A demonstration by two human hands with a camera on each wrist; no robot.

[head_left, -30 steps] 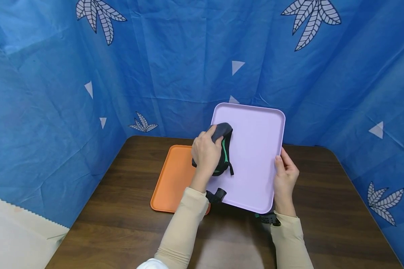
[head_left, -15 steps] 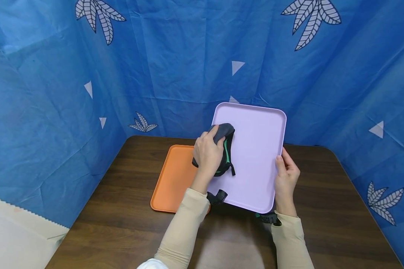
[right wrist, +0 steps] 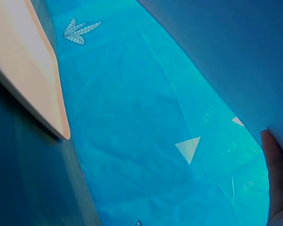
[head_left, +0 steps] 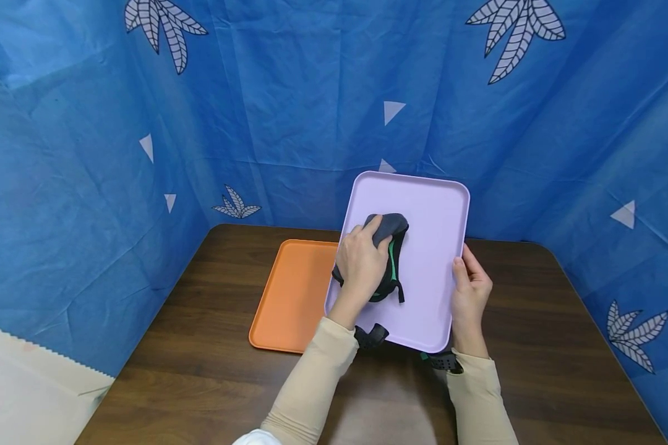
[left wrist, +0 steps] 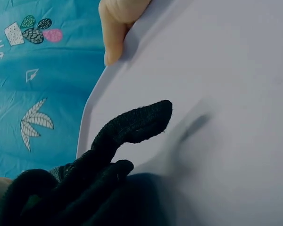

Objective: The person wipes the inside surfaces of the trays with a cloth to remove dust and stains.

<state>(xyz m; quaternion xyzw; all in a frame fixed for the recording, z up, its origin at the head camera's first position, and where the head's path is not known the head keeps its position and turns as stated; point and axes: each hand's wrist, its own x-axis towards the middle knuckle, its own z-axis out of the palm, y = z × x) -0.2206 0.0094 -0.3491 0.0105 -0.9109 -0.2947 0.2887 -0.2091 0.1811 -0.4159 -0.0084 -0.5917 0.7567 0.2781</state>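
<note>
Gripping one lilac tray (head_left: 428, 262), one dark fabric item (head_left: 391, 228): two hands (head_left: 362, 261) (head_left: 470, 293)

- The raised, tilted lilac tray (head_left: 428, 247) blocks a straight descent onto the right part of the orange tray (head_left: 289, 296); the orange tray's left part can be reached from above.
- Over the lilac tray, the left hand (head_left: 362, 259) and dark cloth item (head_left: 392, 228) obstruct the left half; a hand could pass along the right half.
- The right hand (head_left: 472, 293) bars the right rim.
- The right wrist view shows a passable gap between the trays.
- Bare table (head_left: 534, 340) gives room at either side; the blue curtain (head_left: 289, 123) limits reach behind.
</note>
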